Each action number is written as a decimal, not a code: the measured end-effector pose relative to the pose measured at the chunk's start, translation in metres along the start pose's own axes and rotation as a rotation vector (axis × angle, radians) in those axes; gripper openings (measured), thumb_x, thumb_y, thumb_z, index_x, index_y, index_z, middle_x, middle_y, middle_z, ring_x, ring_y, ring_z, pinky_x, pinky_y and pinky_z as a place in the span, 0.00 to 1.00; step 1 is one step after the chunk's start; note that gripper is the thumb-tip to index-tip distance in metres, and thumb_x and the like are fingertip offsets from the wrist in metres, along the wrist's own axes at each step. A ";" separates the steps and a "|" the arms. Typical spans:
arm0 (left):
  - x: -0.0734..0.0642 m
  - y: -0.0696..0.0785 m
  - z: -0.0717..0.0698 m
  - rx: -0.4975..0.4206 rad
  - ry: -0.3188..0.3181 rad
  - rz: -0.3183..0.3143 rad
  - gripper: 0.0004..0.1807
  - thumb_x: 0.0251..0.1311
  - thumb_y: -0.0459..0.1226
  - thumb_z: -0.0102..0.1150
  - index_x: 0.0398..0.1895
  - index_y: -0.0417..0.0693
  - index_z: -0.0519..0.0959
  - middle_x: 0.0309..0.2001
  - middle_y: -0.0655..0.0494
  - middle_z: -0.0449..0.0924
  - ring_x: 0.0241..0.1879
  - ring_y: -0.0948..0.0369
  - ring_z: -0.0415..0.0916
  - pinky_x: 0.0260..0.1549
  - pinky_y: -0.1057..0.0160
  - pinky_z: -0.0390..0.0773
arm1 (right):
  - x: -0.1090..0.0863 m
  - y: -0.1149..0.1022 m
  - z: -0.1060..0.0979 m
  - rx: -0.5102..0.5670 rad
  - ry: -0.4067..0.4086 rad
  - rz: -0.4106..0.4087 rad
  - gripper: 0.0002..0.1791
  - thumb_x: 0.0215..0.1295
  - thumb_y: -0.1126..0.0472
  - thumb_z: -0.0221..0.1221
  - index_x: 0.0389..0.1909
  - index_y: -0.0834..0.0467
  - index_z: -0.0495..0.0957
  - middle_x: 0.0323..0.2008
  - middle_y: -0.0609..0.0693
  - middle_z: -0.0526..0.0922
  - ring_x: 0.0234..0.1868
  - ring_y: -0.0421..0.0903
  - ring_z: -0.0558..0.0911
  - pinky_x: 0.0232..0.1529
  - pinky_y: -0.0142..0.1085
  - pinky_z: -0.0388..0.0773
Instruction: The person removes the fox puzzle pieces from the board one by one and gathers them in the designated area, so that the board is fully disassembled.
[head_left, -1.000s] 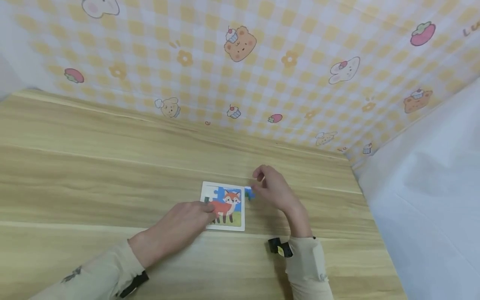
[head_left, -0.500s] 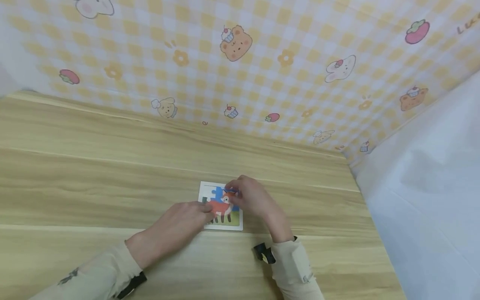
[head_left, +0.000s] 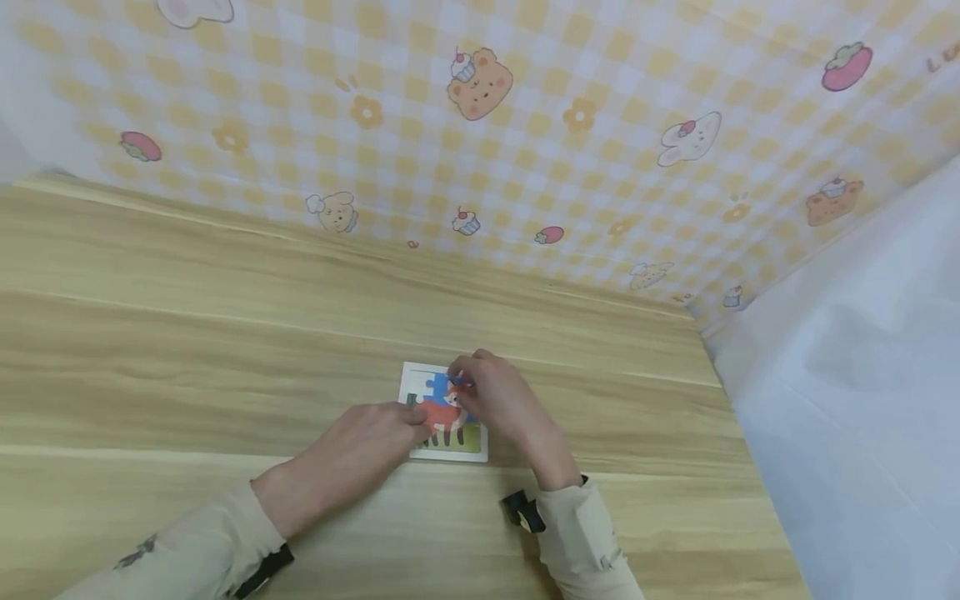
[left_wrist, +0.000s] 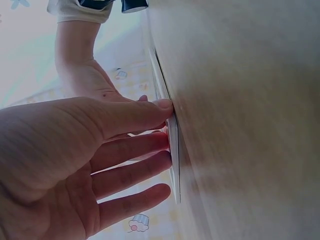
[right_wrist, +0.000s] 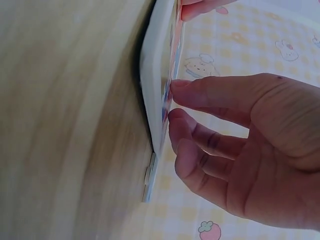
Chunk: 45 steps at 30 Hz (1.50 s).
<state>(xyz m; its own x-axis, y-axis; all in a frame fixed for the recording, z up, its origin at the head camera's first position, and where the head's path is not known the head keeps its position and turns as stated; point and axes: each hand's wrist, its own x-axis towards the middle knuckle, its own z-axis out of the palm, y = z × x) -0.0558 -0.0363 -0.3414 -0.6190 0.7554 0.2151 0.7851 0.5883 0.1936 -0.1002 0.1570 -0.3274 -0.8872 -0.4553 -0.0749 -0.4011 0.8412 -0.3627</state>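
Note:
A small jigsaw puzzle board (head_left: pixel 450 456) with a white rim and a fox picture (head_left: pixel 442 417) lies flat on the table. Its upper left shows a white gap with no piece in it. My left hand (head_left: pixel 360 442) rests on the board's left side, its fairly straight fingers and thumb touching the face in the left wrist view. At the upper right, by the fox's head, my right hand (head_left: pixel 510 402) pinches a blue-edged puzzle piece (head_left: pixel 461 382) with thumb and forefinger, its other fingers curled. Much of that piece is hidden behind the fingers.
Beside the board, a loose puzzle piece (right_wrist: pixel 149 181) lies on the wood-grain table (head_left: pixel 225 367); the right hand covers it in the head view. A yellow checked cloth (head_left: pixel 405 158) rises behind the table, and white sheeting (head_left: pixel 847 400) hangs at the right.
My right hand has moved left from beside the loose piece onto the board's upper right, where its fingers have closed on a piece. The left hand has stayed in place on the board.

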 end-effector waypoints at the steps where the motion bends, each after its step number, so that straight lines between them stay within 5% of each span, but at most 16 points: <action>1: 0.000 0.000 0.000 0.009 -0.001 0.002 0.11 0.45 0.24 0.63 0.32 0.46 0.83 0.37 0.54 0.82 0.30 0.59 0.77 0.20 0.65 0.75 | 0.000 0.000 0.000 -0.007 0.008 0.000 0.11 0.56 0.67 0.63 0.41 0.59 0.81 0.33 0.50 0.78 0.34 0.44 0.79 0.35 0.34 0.76; 12: 0.000 0.000 0.001 0.012 0.007 0.013 0.10 0.47 0.26 0.64 0.34 0.46 0.83 0.38 0.53 0.82 0.31 0.59 0.78 0.24 0.62 0.78 | -0.002 -0.001 0.003 -0.020 0.050 -0.018 0.08 0.56 0.68 0.63 0.38 0.59 0.81 0.32 0.50 0.77 0.34 0.45 0.79 0.35 0.36 0.75; 32: 0.002 -0.001 0.005 0.006 -0.003 0.011 0.10 0.47 0.26 0.66 0.33 0.45 0.83 0.36 0.54 0.82 0.33 0.59 0.79 0.27 0.63 0.79 | 0.006 0.000 0.003 0.074 -0.088 0.093 0.14 0.57 0.71 0.61 0.45 0.60 0.74 0.36 0.50 0.75 0.35 0.44 0.75 0.36 0.32 0.74; 45: 0.002 0.000 0.002 -0.025 -0.015 -0.012 0.12 0.46 0.24 0.63 0.35 0.44 0.83 0.41 0.50 0.82 0.37 0.55 0.79 0.28 0.60 0.79 | 0.006 -0.001 0.003 0.108 -0.081 0.094 0.16 0.58 0.73 0.59 0.43 0.57 0.68 0.36 0.49 0.72 0.34 0.44 0.73 0.34 0.33 0.73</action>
<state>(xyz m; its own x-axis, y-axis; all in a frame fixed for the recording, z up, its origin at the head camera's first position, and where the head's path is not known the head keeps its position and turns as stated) -0.0571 -0.0346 -0.3428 -0.6276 0.7530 0.1979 0.7770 0.5899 0.2196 -0.1043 0.1529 -0.3306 -0.8967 -0.4014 -0.1866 -0.2861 0.8472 -0.4478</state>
